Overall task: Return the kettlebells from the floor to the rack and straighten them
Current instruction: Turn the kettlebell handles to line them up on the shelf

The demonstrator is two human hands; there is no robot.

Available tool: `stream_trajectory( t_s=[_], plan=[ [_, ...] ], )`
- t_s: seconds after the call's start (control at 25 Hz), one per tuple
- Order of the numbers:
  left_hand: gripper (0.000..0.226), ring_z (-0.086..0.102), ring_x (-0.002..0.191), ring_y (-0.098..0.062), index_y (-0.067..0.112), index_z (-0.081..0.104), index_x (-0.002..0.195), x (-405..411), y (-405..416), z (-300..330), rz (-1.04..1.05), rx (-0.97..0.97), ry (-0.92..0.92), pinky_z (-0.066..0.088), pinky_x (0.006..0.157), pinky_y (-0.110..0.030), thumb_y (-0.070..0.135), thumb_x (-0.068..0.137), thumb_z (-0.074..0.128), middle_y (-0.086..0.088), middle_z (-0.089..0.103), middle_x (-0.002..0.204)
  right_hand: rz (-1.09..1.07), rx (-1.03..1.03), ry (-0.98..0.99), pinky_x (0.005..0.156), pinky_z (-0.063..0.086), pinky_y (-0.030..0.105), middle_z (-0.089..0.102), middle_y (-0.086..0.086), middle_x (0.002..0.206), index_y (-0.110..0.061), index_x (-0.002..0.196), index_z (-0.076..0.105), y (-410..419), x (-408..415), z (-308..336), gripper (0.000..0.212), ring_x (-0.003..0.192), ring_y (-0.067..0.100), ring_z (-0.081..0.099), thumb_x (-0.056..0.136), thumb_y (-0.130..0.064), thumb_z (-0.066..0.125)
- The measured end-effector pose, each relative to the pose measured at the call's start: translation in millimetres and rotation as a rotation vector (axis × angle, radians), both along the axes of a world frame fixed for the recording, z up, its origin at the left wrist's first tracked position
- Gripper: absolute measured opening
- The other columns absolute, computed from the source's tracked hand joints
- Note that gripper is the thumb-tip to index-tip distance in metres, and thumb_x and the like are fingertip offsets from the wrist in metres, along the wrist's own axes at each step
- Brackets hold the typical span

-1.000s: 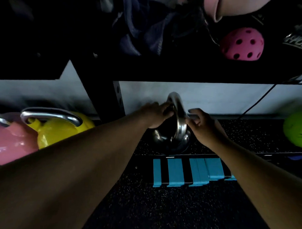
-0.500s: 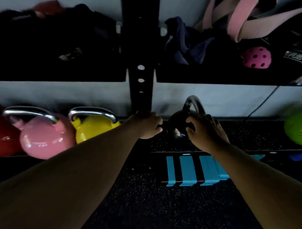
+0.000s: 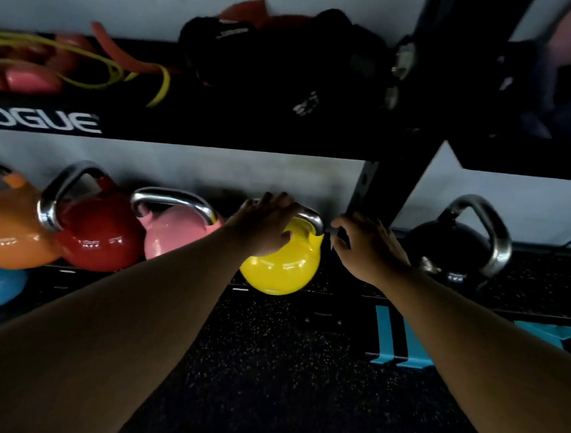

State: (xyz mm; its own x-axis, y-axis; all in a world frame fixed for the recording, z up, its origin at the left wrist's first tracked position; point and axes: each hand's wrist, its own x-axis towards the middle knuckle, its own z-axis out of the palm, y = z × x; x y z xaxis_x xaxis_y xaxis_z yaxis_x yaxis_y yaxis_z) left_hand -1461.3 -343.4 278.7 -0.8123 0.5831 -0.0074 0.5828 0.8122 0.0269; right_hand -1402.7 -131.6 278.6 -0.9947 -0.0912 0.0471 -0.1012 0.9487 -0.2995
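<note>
Far to my left an orange kettlebell [image 3: 11, 236] sits on the lower shelf of the rack [image 3: 372, 193], with a blue kettlebell [image 3: 0, 285] lower down beneath it. Next come a red kettlebell [image 3: 99, 239] with its handle turned at an angle, then a pink kettlebell [image 3: 177, 228] with its handle running across. My left hand [image 3: 264, 227] lies over the steel handle of the yellow kettlebell [image 3: 282, 268], fingers draped on the bar; I cannot tell whether they wrap fully round it. My right hand [image 3: 367, 248] is just beside that handle's right end, fingers loosely curled and holding nothing, in front of the rack's black upright. Past the upright, a black kettlebell [image 3: 451, 251] rests on the shelf, handle angled. Above, resistance bands [image 3: 121, 68] lie on the upper shelf.
</note>
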Motion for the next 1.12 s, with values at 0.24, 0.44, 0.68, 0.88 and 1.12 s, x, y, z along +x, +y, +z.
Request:
stream_trajectory(
  t_s=[0.24,0.44,0.68,0.88,1.12],
  plan=[
    [0.051,0.052,0.119,-0.041,0.044,0.035,0.139,-42.4,-42.0,-44.4,0.344,0.391,-0.275,0.045,0.097,-0.045,0.060,0.092,0.025,-0.016,0.050,0.136,-0.103,0.005,-0.068,0.090,0.045,0.045,0.049,0.015,0.125,-0.016,0.125,0.049,-69.7,-47.9,-17.6,0.041,0.115,0.037,0.047,0.097,-0.047,0.043],
    [0.046,0.026,0.142,-0.033,0.040,0.033,0.138,-43.1,-19.4,-63.2,0.442,0.655,-0.370,0.034,0.107,-0.054,0.055,0.096,0.018,-0.009,0.026,0.156,-0.183,-0.152,-0.123,0.086,0.041,0.042,0.053,0.014,0.124,-0.018,0.126,0.046,-73.3,-65.0,-33.9,0.048,0.113,0.037,0.051,0.096,-0.055,0.038],
    [0.073,0.010,0.149,-0.035,0.026,0.004,0.155,-50.9,-19.0,-57.6,0.561,0.969,-0.583,0.018,0.116,-0.045,0.055,0.097,0.038,-0.016,0.005,0.163,-0.373,-0.435,-0.032,0.067,0.038,0.033,0.064,0.010,0.097,-0.016,0.097,0.057,-85.2,-58.4,-39.1,0.046,0.092,0.030,0.059,0.085,-0.061,0.056],
    [0.091,0.028,0.142,-0.037,0.013,0.022,0.148,-61.0,-16.6,-64.4,0.576,1.015,-0.617,0.026,0.116,-0.048,0.076,0.084,0.034,-0.023,0.030,0.153,-0.510,-0.707,-0.097,0.065,0.040,0.035,0.062,0.004,0.089,-0.016,0.101,0.058,-98.9,-52.5,-42.9,0.044,0.082,0.027,0.056,0.086,-0.057,0.060],
    [0.069,0.014,0.148,-0.021,0.027,-0.003,0.154,-59.5,0.2,-62.4,0.510,1.106,-0.711,0.016,0.113,-0.031,0.048,0.100,0.034,-0.002,0.011,0.164,-0.513,-1.066,-0.149,0.082,0.052,0.038,0.063,0.019,0.110,-0.004,0.120,0.056,-85.8,-50.5,-40.0,0.038,0.094,0.030,0.063,0.102,-0.035,0.043]
  ],
)
